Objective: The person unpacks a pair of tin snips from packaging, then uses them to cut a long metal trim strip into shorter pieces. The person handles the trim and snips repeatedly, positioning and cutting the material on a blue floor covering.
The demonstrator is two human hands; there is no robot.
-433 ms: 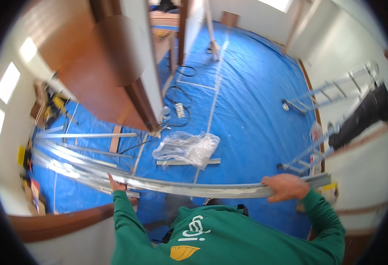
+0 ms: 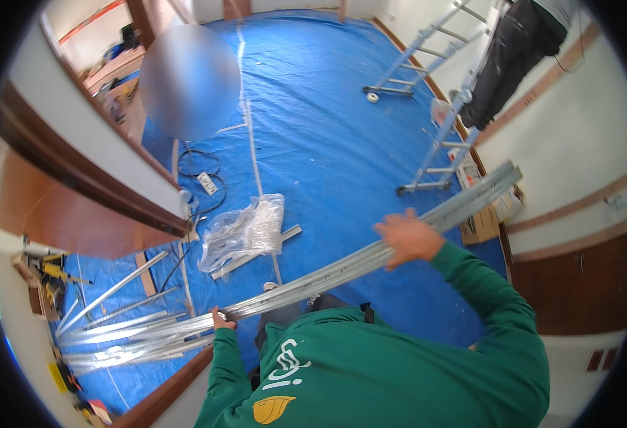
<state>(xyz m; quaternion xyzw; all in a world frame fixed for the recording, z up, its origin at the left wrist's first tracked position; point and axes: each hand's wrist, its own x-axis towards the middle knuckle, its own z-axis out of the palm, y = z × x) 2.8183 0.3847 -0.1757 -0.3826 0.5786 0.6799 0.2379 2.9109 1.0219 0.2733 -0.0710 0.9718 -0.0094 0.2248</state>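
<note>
Metal channels (image 2: 313,283) run from eight o'clock to nearly three; your left hand (image 2: 223,319) is clasped round them at seven, your right hand (image 2: 414,239) lies over them past three, its grip I can't tell, a ladder (image 2: 463,96) at two

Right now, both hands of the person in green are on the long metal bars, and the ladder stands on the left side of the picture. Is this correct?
Not quite: the head view shows the ladder on the right side, not the left. The left hand and right hand are indeed on the metal bars.
</note>
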